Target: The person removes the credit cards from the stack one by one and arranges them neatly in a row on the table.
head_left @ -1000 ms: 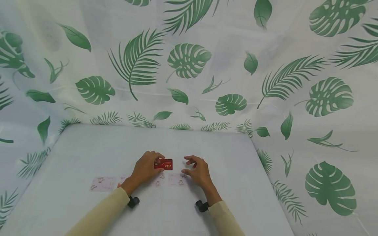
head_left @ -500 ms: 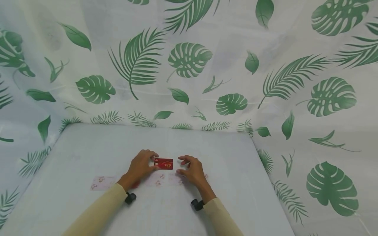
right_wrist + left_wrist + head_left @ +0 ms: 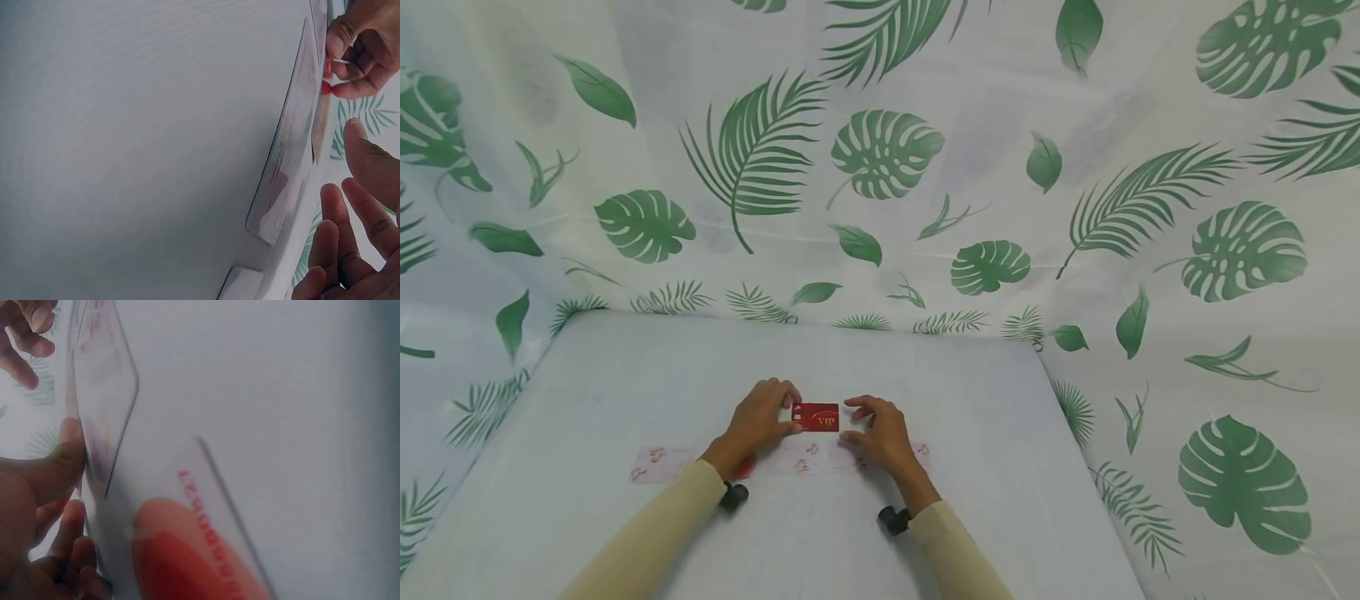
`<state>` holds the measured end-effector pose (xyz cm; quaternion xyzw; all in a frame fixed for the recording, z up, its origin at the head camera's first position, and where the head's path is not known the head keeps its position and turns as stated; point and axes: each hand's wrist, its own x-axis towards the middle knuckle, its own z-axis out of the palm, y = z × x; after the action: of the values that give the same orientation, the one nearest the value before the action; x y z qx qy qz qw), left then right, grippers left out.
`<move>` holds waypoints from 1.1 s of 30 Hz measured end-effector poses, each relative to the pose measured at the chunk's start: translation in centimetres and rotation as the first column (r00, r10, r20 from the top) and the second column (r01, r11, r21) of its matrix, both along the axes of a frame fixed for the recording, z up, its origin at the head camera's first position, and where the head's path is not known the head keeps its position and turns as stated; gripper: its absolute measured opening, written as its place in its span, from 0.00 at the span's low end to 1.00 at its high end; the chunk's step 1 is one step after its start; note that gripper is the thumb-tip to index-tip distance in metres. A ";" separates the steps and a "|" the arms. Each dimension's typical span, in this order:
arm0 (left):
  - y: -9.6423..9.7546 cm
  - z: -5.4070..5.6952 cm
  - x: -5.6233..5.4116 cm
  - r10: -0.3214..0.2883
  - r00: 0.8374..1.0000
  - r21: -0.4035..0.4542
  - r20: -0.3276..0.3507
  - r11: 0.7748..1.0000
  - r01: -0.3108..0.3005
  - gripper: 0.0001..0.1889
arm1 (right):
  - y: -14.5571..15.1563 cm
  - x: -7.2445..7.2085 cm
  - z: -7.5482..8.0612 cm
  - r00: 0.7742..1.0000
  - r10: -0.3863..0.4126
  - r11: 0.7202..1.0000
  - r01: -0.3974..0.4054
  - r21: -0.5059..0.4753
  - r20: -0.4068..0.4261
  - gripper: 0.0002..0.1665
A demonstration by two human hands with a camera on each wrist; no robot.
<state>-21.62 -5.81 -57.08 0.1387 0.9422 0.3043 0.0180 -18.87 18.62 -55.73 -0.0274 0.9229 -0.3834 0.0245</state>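
Note:
A red card with gold "VIP" lettering [image 3: 817, 417] lies at the middle of the white table, its long side running left to right. My left hand [image 3: 758, 418] pinches its left end, forefinger at the far corner and thumb at the near one. Just right of the card, my right hand [image 3: 883, 435] has its thumb and fingers apart, curved around nothing, with the tips close to the card's right edge. The right wrist view confirms that the fingers [image 3: 335, 237] hold nothing.
On the near side of the red card runs a row of pale pink floral cards [image 3: 658, 465], partly hidden under my hands and forearms. One card in the row carries a red-orange patch [image 3: 187, 550] and red digits. Leaf-print cloth [image 3: 880, 154] hangs behind the table.
My right hand has moved left, closer to the red card. My left fingers have drawn back slightly to the card's left edge, so more of it shows. The card has hardly shifted.

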 end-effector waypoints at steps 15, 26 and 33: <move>-0.1 -0.5 -0.2 -0.040 0.999 0.070 0.021 0.997 0.038 0.24 | -1.3 -0.3 -0.2 0.999 0.041 0.999 -0.042 -0.022 -0.009 0.35; 0.6 -0.6 0.2 0.005 1.000 0.093 0.026 0.996 -0.007 0.26 | -1.5 -0.1 -0.5 0.999 -0.037 0.999 0.037 -0.008 0.022 0.35; 1.2 0.3 0.1 0.010 1.000 0.142 -0.016 0.990 -0.008 0.30 | -1.1 -0.3 -0.2 0.998 -0.059 0.998 0.059 0.007 -0.018 0.37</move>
<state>-21.53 -4.62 -56.83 0.1379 0.9189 0.3696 -0.0012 -19.22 17.47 -55.96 -0.0033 0.9250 -0.3800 0.0049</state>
